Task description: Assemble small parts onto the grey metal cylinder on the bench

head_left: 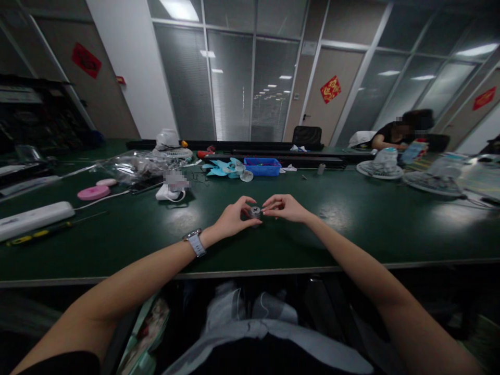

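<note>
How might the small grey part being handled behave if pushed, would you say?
The grey part looks metallic, so probably stiff. Its round outline suggests it could roll if tipped onto its side; the shiny table may let it slide.

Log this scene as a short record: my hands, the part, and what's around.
Left hand: thumb and fingers around small grey part
Right hand: fingertips beside it; contact unclear
Watch: on left wrist
Surface: green table
Beyond hands: blue tray, light-blue blades
Table's left: white power strip, pink round object, yellow-handled screwdriver
</note>
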`<state>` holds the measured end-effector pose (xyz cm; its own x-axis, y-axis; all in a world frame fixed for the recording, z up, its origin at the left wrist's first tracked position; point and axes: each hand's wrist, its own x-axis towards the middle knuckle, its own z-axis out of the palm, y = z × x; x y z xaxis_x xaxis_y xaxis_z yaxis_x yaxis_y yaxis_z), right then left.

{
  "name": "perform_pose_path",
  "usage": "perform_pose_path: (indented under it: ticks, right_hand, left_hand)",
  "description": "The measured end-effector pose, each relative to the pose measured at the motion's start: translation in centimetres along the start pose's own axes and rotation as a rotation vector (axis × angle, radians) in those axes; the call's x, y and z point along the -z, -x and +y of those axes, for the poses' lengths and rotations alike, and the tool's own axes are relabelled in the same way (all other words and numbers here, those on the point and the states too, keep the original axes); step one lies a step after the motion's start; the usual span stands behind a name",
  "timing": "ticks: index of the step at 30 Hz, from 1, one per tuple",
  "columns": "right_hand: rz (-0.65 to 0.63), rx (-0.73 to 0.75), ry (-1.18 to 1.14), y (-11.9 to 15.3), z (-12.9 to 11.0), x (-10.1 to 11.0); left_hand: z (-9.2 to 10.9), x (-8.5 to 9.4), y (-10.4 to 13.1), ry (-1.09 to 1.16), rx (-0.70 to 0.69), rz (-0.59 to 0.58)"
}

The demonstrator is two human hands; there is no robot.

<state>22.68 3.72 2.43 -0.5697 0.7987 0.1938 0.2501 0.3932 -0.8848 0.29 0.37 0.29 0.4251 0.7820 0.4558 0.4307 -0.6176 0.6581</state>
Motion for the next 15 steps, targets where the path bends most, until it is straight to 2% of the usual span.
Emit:
perform_pose_path:
  ticks: [3,7,15]
  right_hand:
    - [-0.119,-0.049,0.041,0.0,0.9,0.2]
    - [-0.185,-0.052,0.075,-0.5,2.0,0.0]
    - [-0.184,-0.011,0.124,-0.6,2.3,0.3]
  left_hand:
    - [0.0,0.0,0.0,-0.005,0.0,0.0]
    - [-0.1,0.1,0.1,-0.009,0.011,-0.009]
    - [-0.1,0.1,0.1,0.001,0.0,-0.01]
